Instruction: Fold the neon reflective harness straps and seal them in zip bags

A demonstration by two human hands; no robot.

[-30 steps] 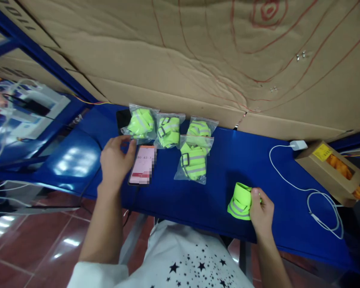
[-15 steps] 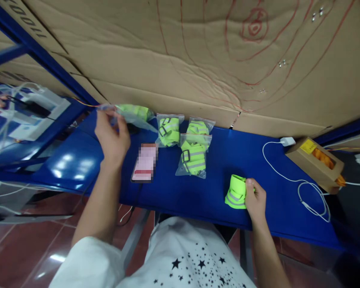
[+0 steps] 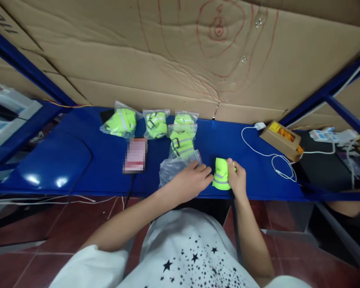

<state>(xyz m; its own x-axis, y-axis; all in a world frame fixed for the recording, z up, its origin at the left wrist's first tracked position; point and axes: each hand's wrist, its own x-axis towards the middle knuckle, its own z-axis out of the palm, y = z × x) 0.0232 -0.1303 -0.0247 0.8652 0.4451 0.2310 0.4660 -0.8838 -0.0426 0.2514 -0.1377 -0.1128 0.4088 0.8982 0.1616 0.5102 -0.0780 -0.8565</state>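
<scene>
My right hand [image 3: 238, 180] is closed on a folded neon-yellow reflective strap [image 3: 221, 174] with grey bands, thumb on top, at the table's front. My left hand [image 3: 195, 178] reaches across to the strap's left side. Its fingers are loosely bent and slightly apart, fingertips close to the strap; whether they touch it I cannot tell. A clear zip bag [image 3: 172, 169], looking empty, lies partly under this hand and wrist. Behind it are bagged reflective straps: one with a black buckle [image 3: 182, 144], another at the back [image 3: 184, 119], a third [image 3: 156, 125] and a fourth [image 3: 122, 122].
On the blue table [image 3: 87, 160] a phone [image 3: 135, 155] with a blurred screen lies left of centre, its cable running off the front. A white charging cable [image 3: 283, 172] and a cardboard box [image 3: 280, 140] with orange contents are at the right. Cardboard [image 3: 114, 92] walls the back.
My left hand has come from the back left to the front centre; the clear bag it held now lies beneath it. My right hand still grips the strap. The view has shifted right.
</scene>
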